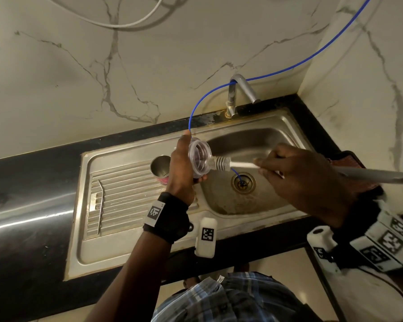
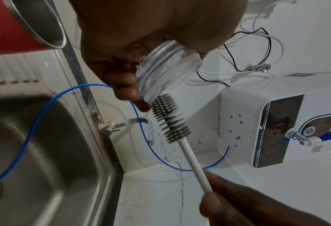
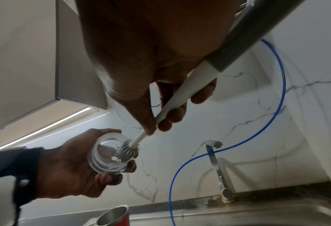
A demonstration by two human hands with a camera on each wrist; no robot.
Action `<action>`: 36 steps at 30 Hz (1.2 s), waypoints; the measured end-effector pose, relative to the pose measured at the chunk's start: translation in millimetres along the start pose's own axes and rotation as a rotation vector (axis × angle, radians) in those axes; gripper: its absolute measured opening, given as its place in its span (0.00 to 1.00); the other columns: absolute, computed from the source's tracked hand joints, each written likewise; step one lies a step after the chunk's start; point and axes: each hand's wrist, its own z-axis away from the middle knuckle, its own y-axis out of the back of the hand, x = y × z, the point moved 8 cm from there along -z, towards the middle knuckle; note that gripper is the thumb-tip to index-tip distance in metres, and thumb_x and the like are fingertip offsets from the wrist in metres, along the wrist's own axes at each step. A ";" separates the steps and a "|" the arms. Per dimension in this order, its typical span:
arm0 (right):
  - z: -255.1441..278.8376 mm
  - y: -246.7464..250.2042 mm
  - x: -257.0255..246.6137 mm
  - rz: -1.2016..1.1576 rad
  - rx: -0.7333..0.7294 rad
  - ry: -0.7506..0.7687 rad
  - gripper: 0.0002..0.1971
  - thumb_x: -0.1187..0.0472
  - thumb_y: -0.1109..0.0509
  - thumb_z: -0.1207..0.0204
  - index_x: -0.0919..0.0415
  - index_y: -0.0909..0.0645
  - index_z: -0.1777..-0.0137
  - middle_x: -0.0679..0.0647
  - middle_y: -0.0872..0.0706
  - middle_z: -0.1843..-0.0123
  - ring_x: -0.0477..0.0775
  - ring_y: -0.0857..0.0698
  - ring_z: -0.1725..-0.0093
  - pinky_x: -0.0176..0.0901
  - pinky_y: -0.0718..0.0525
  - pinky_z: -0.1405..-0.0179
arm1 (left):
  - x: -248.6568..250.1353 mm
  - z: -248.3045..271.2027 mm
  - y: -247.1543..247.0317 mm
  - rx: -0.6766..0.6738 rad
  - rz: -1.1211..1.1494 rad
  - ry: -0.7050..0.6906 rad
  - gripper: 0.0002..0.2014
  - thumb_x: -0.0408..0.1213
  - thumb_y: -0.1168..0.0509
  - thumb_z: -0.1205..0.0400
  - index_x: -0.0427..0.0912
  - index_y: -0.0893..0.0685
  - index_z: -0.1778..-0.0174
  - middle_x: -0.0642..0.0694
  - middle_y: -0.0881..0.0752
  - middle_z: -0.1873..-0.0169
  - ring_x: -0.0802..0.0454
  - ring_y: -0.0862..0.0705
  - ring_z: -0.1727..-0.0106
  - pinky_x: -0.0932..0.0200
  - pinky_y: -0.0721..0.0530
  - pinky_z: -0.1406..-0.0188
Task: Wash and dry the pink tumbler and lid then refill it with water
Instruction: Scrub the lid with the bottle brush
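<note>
- Your left hand (image 1: 182, 168) is raised in front of you, palm turned to the right, thumb and fingers curled round the clear, ridged plastic lid (image 1: 200, 158).
- Your right hand (image 1: 298, 173) reaches in from the right, thumb and fingertips (image 3: 166, 122) pinching the white stem of the grey-bristled bottle brush (image 2: 170, 120).
- Both wrists wear black straps with printed markers.

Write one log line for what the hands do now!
step: scrub lid | left hand: holds clear lid | right hand: grips bottle brush | tumbler: on drainboard
</note>
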 end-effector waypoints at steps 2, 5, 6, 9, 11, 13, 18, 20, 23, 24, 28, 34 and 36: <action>-6.4 6.8 6.2 0.044 0.048 -0.017 0.14 0.53 0.28 0.17 0.46 0.11 0.34 0.44 0.22 0.56 0.44 0.23 0.64 0.44 0.20 0.70 | -1.1 1.4 -4.8 -0.029 0.002 0.002 0.30 0.68 0.43 0.11 0.44 0.11 0.45 0.47 0.10 0.64 0.51 0.16 0.63 0.58 0.23 0.66; -13.2 5.0 6.1 0.062 0.032 0.010 0.17 0.50 0.33 0.16 0.44 0.14 0.30 0.45 0.21 0.52 0.42 0.25 0.59 0.48 0.16 0.68 | -1.9 6.5 -10.8 -0.047 0.001 0.012 0.27 0.68 0.43 0.11 0.48 0.12 0.51 0.47 0.11 0.64 0.53 0.16 0.64 0.58 0.24 0.68; -14.2 3.9 4.6 0.068 0.028 0.022 0.17 0.50 0.33 0.16 0.44 0.15 0.29 0.46 0.21 0.51 0.43 0.25 0.59 0.51 0.15 0.67 | -2.0 7.6 -13.2 -0.057 0.001 0.006 0.27 0.68 0.43 0.11 0.48 0.12 0.54 0.46 0.12 0.65 0.53 0.17 0.66 0.58 0.26 0.69; -11.2 2.9 -0.8 0.109 0.032 0.033 0.16 0.54 0.27 0.18 0.44 0.14 0.31 0.45 0.21 0.52 0.42 0.27 0.59 0.58 0.14 0.63 | -1.7 8.1 -11.1 -0.036 -0.001 0.002 0.28 0.68 0.43 0.11 0.47 0.11 0.52 0.45 0.13 0.65 0.53 0.17 0.67 0.58 0.25 0.70; -4.7 1.3 -6.3 0.121 0.018 0.071 0.16 0.55 0.25 0.20 0.47 0.13 0.32 0.46 0.20 0.53 0.41 0.30 0.59 0.55 0.16 0.62 | -0.7 5.0 -6.6 -0.021 0.012 0.006 0.29 0.68 0.43 0.11 0.44 0.12 0.46 0.45 0.13 0.63 0.53 0.17 0.65 0.58 0.24 0.68; 1.5 -2.4 -12.1 0.097 -0.036 0.112 0.16 0.52 0.30 0.18 0.47 0.13 0.31 0.47 0.20 0.52 0.41 0.29 0.62 0.48 0.21 0.64 | -2.5 3.1 -3.9 -0.010 0.029 0.018 0.29 0.68 0.42 0.11 0.43 0.13 0.45 0.46 0.13 0.65 0.53 0.17 0.67 0.58 0.24 0.68; 1.6 1.7 -17.3 -0.032 -0.052 0.103 0.18 0.46 0.37 0.16 0.44 0.14 0.31 0.41 0.18 0.50 0.41 0.22 0.65 0.47 0.19 0.66 | -9.1 6.8 -8.1 0.017 0.039 0.024 0.30 0.67 0.41 0.11 0.42 0.11 0.42 0.45 0.08 0.62 0.53 0.11 0.65 0.58 0.19 0.67; 0.3 5.5 -17.2 -0.074 -0.017 0.110 0.17 0.48 0.34 0.16 0.46 0.13 0.31 0.42 0.16 0.50 0.43 0.19 0.65 0.49 0.15 0.69 | -7.0 9.7 -10.5 0.014 0.026 0.008 0.28 0.65 0.43 0.10 0.43 0.10 0.44 0.47 0.08 0.64 0.57 0.11 0.68 0.58 0.19 0.67; -1.9 7.2 -16.5 -0.082 0.018 0.103 0.16 0.51 0.32 0.16 0.48 0.13 0.31 0.43 0.15 0.51 0.44 0.19 0.67 0.45 0.17 0.73 | -2.4 12.8 -13.3 0.006 0.029 -0.015 0.27 0.64 0.43 0.10 0.45 0.10 0.48 0.48 0.07 0.64 0.58 0.11 0.68 0.57 0.20 0.64; -3.3 6.4 -15.4 -0.086 0.020 0.094 0.16 0.51 0.31 0.16 0.48 0.13 0.30 0.43 0.16 0.52 0.43 0.21 0.68 0.42 0.20 0.74 | -2.8 12.6 -14.3 0.006 0.026 -0.014 0.27 0.65 0.42 0.10 0.46 0.10 0.48 0.47 0.06 0.62 0.56 0.10 0.65 0.56 0.19 0.62; -11.6 5.8 -12.9 -0.071 0.020 0.066 0.17 0.53 0.31 0.15 0.51 0.14 0.29 0.45 0.17 0.53 0.42 0.24 0.69 0.38 0.24 0.73 | -4.9 13.4 -16.0 0.000 0.054 -0.013 0.26 0.66 0.41 0.11 0.48 0.09 0.51 0.45 0.05 0.59 0.46 0.09 0.54 0.52 0.18 0.55; -4.8 9.5 -29.2 -0.011 -0.012 0.125 0.16 0.55 0.30 0.15 0.54 0.13 0.30 0.45 0.18 0.54 0.41 0.25 0.70 0.30 0.30 0.73 | -1.5 8.6 -10.9 0.016 0.024 -0.046 0.26 0.63 0.43 0.09 0.45 0.11 0.51 0.45 0.07 0.61 0.52 0.11 0.62 0.59 0.18 0.65; 1.6 9.1 -33.5 0.012 -0.036 0.163 0.17 0.55 0.32 0.15 0.55 0.13 0.29 0.47 0.17 0.54 0.41 0.27 0.70 0.36 0.27 0.75 | -2.4 6.0 -6.3 0.029 0.023 -0.049 0.27 0.64 0.44 0.09 0.44 0.11 0.47 0.43 0.08 0.59 0.51 0.12 0.61 0.60 0.18 0.67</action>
